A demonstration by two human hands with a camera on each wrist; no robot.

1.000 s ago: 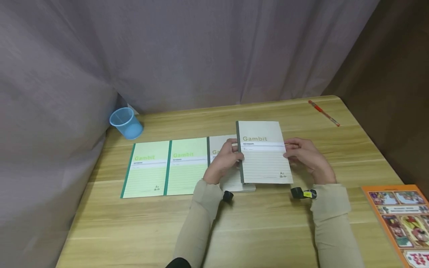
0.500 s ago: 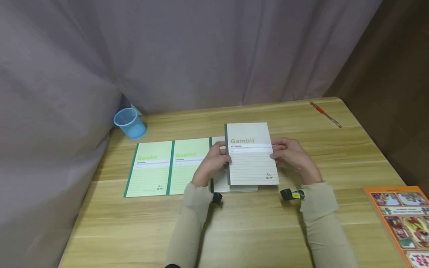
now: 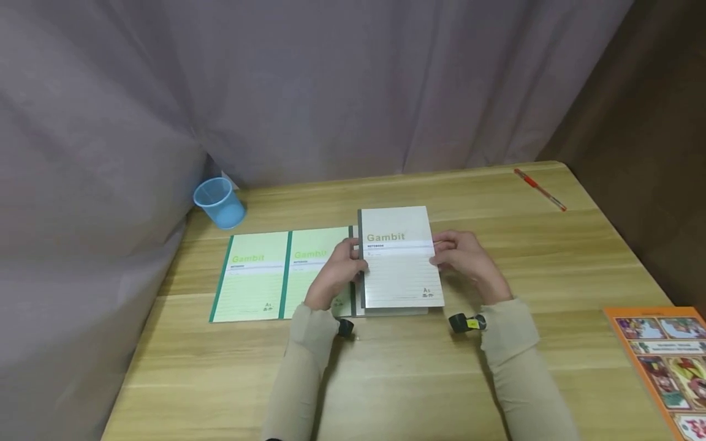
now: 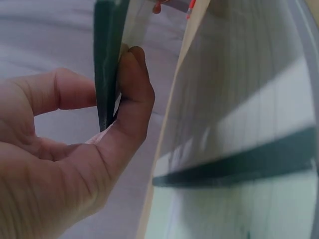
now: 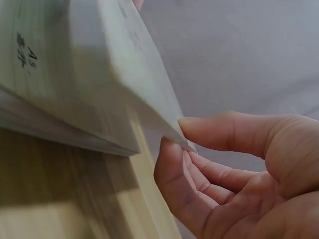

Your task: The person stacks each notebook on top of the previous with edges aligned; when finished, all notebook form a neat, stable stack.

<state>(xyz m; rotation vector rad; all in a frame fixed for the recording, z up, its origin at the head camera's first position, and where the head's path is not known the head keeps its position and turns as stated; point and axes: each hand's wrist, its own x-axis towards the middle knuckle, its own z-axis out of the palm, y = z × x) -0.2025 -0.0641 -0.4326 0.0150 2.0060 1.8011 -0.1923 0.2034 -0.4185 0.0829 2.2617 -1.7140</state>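
A pale grey notebook (image 3: 399, 269) with a dark spine is held between both hands, raised just over the table. My left hand (image 3: 336, 272) pinches its spine edge; the left wrist view shows the thumb and curled fingers on either side of the dark spine (image 4: 105, 59). On the opposite edge my right hand (image 3: 469, 260) pinches the cover between thumb and fingers, seen closely in the right wrist view. Beneath lies another pale notebook (image 3: 397, 311), mostly hidden by the held one. Two light green notebooks, the left (image 3: 250, 288) and the middle one (image 3: 300, 294), lie beside it in a row.
A blue cup (image 3: 220, 205) stands at the table's back left corner. Toward the back right lies a red pen (image 3: 540, 190). An orange-bordered picture sheet (image 3: 662, 355) is at the right front. Grey curtain (image 3: 331, 92) hangs behind the wooden table (image 3: 408, 380).
Both hands have carried the grey notebook leftward and slightly toward the person, so that it now covers most of the pale notebook below. The head view has shifted slightly.
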